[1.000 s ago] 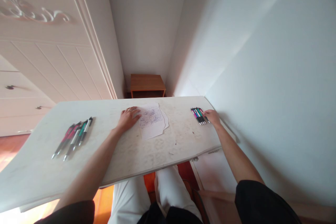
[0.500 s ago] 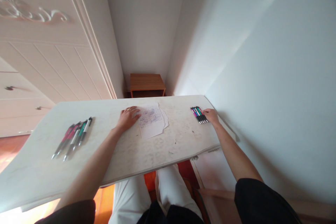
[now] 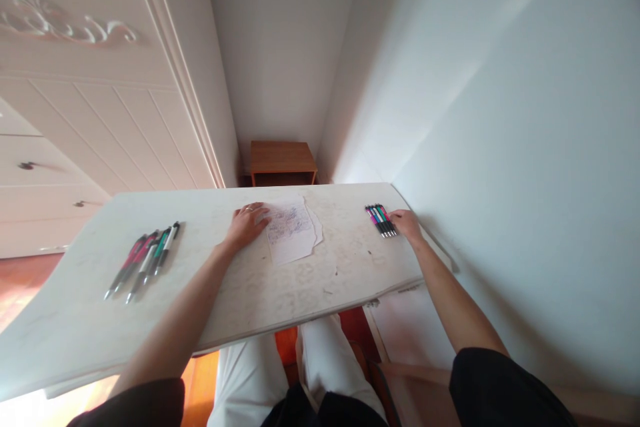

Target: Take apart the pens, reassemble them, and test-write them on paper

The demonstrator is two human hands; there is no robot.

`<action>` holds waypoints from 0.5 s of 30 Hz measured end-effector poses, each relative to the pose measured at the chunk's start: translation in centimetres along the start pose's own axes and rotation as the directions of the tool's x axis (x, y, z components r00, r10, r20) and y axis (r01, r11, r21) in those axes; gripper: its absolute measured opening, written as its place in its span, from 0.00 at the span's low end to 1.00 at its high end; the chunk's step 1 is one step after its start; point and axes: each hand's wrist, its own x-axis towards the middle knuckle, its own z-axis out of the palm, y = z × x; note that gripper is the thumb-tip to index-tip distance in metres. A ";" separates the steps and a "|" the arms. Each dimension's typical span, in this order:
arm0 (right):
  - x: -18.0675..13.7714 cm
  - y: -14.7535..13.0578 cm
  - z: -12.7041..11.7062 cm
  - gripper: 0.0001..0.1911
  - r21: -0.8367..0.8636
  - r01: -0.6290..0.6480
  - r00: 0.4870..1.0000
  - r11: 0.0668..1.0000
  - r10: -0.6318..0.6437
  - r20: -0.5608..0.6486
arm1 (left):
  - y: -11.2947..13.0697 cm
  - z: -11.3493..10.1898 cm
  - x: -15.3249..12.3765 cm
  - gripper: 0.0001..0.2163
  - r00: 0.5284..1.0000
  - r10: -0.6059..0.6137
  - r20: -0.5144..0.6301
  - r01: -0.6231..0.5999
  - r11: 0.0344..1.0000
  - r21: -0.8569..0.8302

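Note:
My left hand point(image 3: 245, 225) lies flat on the white table point(image 3: 210, 293), fingers spread, its fingertips holding down the left edge of a scribbled sheet of paper point(image 3: 293, 233). My right hand point(image 3: 407, 223) rests at the table's far right, fingers curled against a small row of coloured pens point(image 3: 381, 220) lying side by side. Whether it grips one of them is not visible. A second group of pens point(image 3: 145, 259) lies on the left part of the table, away from both hands.
A white wall runs close along the right edge of the table. A white panelled wardrobe stands at the left. A small brown wooden stand point(image 3: 283, 161) sits on the floor beyond the table. My legs in white trousers point(image 3: 280, 373) are under the table's near edge.
Nothing on the table has moved. Both hands stay where they were; only the view shifts slightly.

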 end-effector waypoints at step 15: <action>-10.8 -8.3 3.0 0.12 0.381 0.354 0.935 0.854 -0.328 -0.133 | 0.5 -0.3 -0.7 0.19 0.996 -0.020 -0.082 0.009 0.990 -0.141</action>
